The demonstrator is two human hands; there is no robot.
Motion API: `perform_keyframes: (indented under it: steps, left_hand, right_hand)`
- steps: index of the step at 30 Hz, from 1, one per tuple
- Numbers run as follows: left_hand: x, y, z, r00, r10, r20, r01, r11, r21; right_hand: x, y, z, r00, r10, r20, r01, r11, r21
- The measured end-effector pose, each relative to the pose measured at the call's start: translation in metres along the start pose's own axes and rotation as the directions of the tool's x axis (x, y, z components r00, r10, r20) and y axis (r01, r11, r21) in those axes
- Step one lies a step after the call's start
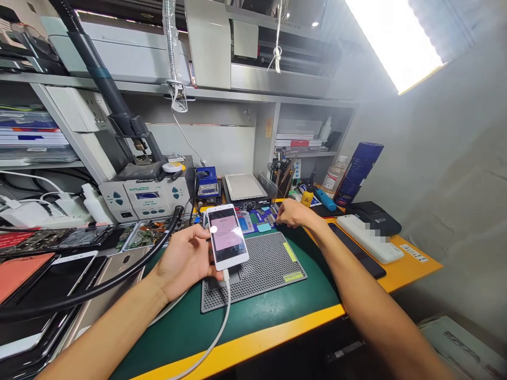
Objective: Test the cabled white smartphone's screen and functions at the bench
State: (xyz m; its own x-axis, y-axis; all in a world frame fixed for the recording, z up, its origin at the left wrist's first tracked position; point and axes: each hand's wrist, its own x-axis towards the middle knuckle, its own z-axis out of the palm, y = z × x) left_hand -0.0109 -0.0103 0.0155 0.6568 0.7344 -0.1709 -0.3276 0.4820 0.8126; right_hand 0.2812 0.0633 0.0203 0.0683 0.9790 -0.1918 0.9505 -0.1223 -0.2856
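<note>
One left hand (184,258) is gripping a white phone (227,237), cable (228,295) attached, over the grey mat (263,266); just beyond the mat, the right hand (295,214) is holding its fingers bent beside coloured parts (263,227), whether pinching anything I cannot tell

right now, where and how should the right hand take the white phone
Probably by the long right edge of the white phone, coming from the right. The left hand holds its left side and a white cable meets the bottom, while that edge is bare; the flat, slim body should suit a front-to-back pinch.
</note>
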Motion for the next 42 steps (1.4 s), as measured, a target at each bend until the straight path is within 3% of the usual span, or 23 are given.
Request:
perform_keyframes:
  steps: [6, 18, 35, 42]
  left_hand:
    - [0.0, 0.0, 0.0, 1.0, -0.003, 0.005, 0.003, 1.0, -0.008]
    - [0.0, 0.001, 0.002, 1.0, 0.004, -0.011, -0.004, 1.0, -0.001]
    - [0.0, 0.0, 0.001, 1.0, 0.01, -0.017, -0.01, 1.0, 0.007]
    - [0.0, 0.001, 0.002, 1.0, 0.008, -0.005, -0.008, 1.0, -0.005]
  right_hand:
    - [0.004, 0.007, -0.002, 0.984, -0.174, -0.04, 0.17, 0.982, -0.085]
    - [0.006, 0.005, 0.002, 0.959, -0.262, -0.106, 0.239, 0.952, -0.189]
    - [0.006, -0.001, 0.009, 0.964, -0.185, -0.192, 0.164, 0.979, -0.121]
    - [0.0, -0.002, 0.002, 0.995, -0.054, -0.086, 0.058, 0.997, 0.042]
